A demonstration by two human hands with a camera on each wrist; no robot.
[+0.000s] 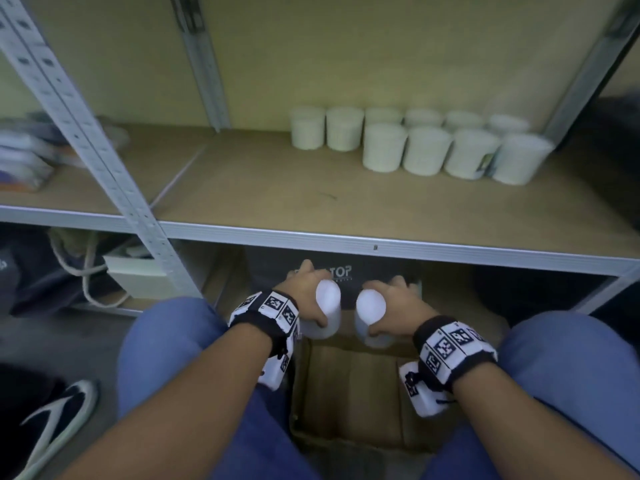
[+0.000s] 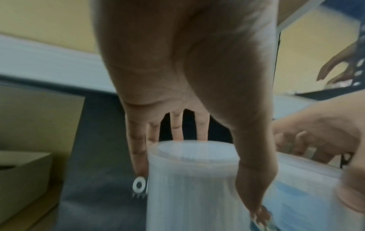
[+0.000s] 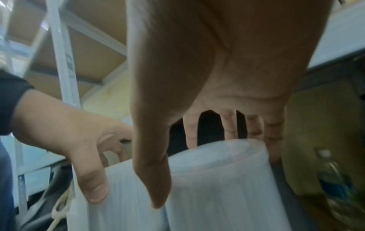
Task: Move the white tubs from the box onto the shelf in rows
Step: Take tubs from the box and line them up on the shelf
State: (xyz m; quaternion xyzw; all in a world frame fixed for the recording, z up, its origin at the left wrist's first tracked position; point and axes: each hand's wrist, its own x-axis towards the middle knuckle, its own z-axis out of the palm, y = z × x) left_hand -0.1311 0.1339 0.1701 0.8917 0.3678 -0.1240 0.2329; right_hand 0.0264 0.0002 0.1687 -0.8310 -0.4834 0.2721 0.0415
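Head view first: each hand has one white tub, both just above the cardboard box (image 1: pixel 346 386) that sits on the floor between the knees, below the front edge of the shelf (image 1: pixel 277 188). The left hand (image 1: pixel 304 289) wraps the left tub (image 1: pixel 323 311), the right hand (image 1: pixel 398 306) wraps the right tub (image 1: pixel 370 317), and the two tubs are close together but look apart. Up on the shelf, toward its back right corner, the shelved tubs (image 1: pixel 426 150) stand in two rows, the back one longer. I'd say the step is the lift and carry, so the trick is to clear the shelf's front lip, keep both tubs upright, and extend the front row leftward, snug against the last one.

Left wrist view: the fingers (image 2: pixel 138 145) reach down the far side of the tub and the thumb presses the near side, so it's a wide curled grip around the wall, not the rim.

Right wrist view: same deal, fingers (image 3: pixel 272 132) behind the tub, thumb in front, gripping the body. The other hand's tub sits just beside it.
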